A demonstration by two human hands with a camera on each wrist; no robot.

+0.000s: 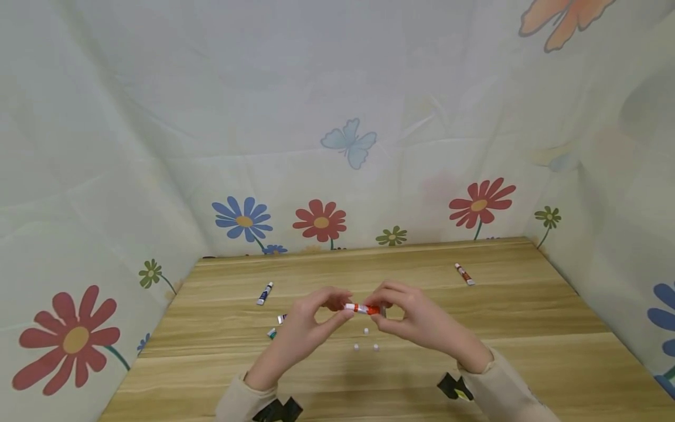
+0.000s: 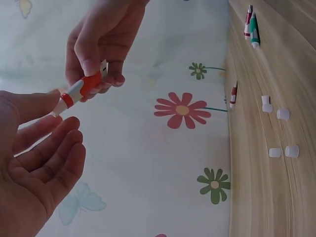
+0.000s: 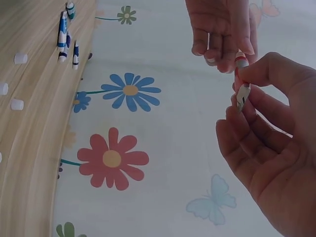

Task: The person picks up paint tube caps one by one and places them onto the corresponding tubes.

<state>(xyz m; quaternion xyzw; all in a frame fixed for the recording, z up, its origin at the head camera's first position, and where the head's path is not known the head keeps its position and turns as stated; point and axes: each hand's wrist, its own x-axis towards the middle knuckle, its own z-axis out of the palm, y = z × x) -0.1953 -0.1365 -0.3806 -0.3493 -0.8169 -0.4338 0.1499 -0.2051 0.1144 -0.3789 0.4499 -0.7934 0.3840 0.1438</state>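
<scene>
A small red-and-white paint tube (image 1: pixel 365 309) is held level above the table between both hands. My right hand (image 1: pixel 416 310) grips its red body near the flat crimped end, which shows in the right wrist view (image 3: pixel 242 96). At the other end, the thumb and forefinger of my left hand (image 1: pixel 311 322) pinch the white cap (image 2: pixel 59 108). The left hand's other fingers are loosely bent, touching nothing. Below the hands, several loose white caps (image 2: pixel 292 151) lie on the wooden table (image 1: pixel 411 381).
Left of the hands lie a blue tube (image 1: pixel 265 293), a purple tube (image 1: pixel 282 319) and a green tube (image 1: pixel 272 333), the last two partly hidden by the left hand. A brown-red tube (image 1: pixel 464 274) lies at the back right. Flower-printed cloth (image 1: pixel 401 193) hangs round the table.
</scene>
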